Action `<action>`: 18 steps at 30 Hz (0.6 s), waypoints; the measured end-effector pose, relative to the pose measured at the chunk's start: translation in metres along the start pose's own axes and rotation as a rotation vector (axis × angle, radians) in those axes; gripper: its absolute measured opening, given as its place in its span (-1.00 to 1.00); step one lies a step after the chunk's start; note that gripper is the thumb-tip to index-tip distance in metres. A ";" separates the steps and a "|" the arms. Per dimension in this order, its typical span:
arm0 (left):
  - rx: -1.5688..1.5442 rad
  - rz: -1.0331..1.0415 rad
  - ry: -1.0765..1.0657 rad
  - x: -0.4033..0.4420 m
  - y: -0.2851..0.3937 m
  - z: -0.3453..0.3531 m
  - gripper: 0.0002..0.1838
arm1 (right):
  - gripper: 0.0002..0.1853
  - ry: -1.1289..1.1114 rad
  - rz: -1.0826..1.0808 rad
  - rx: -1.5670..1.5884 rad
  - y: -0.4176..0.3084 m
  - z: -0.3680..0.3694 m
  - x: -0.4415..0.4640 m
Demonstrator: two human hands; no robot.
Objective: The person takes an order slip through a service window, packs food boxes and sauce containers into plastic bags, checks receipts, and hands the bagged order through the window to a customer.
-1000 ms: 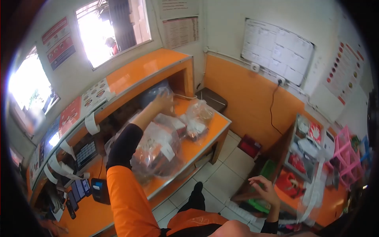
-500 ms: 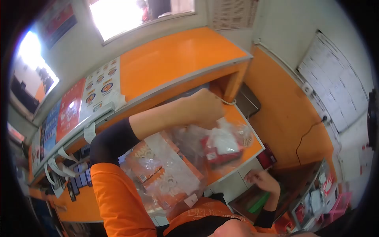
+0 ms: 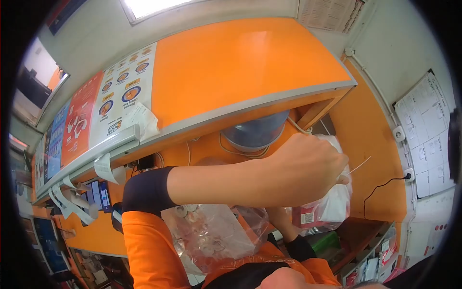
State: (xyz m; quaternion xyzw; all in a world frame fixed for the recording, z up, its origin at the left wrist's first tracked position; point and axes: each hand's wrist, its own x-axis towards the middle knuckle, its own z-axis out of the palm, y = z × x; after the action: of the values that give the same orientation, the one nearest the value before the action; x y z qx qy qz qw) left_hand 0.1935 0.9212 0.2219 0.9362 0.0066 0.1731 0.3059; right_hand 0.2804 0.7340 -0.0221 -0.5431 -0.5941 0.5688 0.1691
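My left hand (image 3: pixel 310 168) reaches across from the left, its fingers closed in a fist. It grips a clear plastic bag (image 3: pixel 337 204), which hangs below and behind the fist with a red box (image 3: pixel 305 216) inside. A thin pale strand (image 3: pixel 360 164) sticks out to the right of the fist. My right hand (image 3: pixel 278 215) is under the left forearm, near the red box; its fingers are hidden. In front of my body sits another clear plastic bag (image 3: pixel 211 233), with round lids or cups showing through it.
An orange counter (image 3: pixel 250 62) with a raised edge runs across the front. Under it stands a blue, rounded container (image 3: pixel 255 130) with a cord around it. Paper strips (image 3: pixel 106 168) hang at the left near phones (image 3: pixel 98 195). A green object (image 3: pixel 322 245) lies lower right.
My left hand has moved right, and the bag with the red box has come off the orange surface with it. My right hand has moved left, beneath the left forearm. The view has shifted.
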 end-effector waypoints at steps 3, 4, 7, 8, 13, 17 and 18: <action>0.085 0.022 -0.022 -0.003 -0.016 0.006 -0.73 | -0.76 0.001 0.017 0.030 0.009 0.000 -0.002; 0.049 -0.023 -0.040 -0.004 -0.020 0.007 -0.74 | -0.75 -0.001 0.022 0.042 0.011 0.001 -0.002; 0.024 -0.047 -0.025 -0.005 -0.029 0.011 -0.73 | -0.73 -0.002 0.038 0.072 0.018 0.004 -0.003; 0.046 -0.022 0.019 -0.005 -0.032 0.012 -0.72 | -0.72 -0.006 0.044 0.079 0.019 0.004 -0.003; 0.079 -0.061 0.019 0.001 -0.030 0.001 -0.76 | -0.69 -0.028 0.050 0.111 0.026 0.006 -0.002; 0.076 -0.054 0.022 0.007 -0.030 0.001 -0.80 | -0.66 -0.051 0.057 0.126 0.030 0.009 -0.001; 0.070 -0.058 0.020 0.009 -0.032 0.002 -0.80 | -0.65 -0.058 0.058 0.130 0.031 0.009 0.000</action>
State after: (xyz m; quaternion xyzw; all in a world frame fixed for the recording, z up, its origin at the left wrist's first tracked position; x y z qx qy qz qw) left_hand 0.2050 0.9470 0.2053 0.9438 0.0431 0.1733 0.2781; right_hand 0.2870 0.7216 -0.0515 -0.5315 -0.5446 0.6261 0.1701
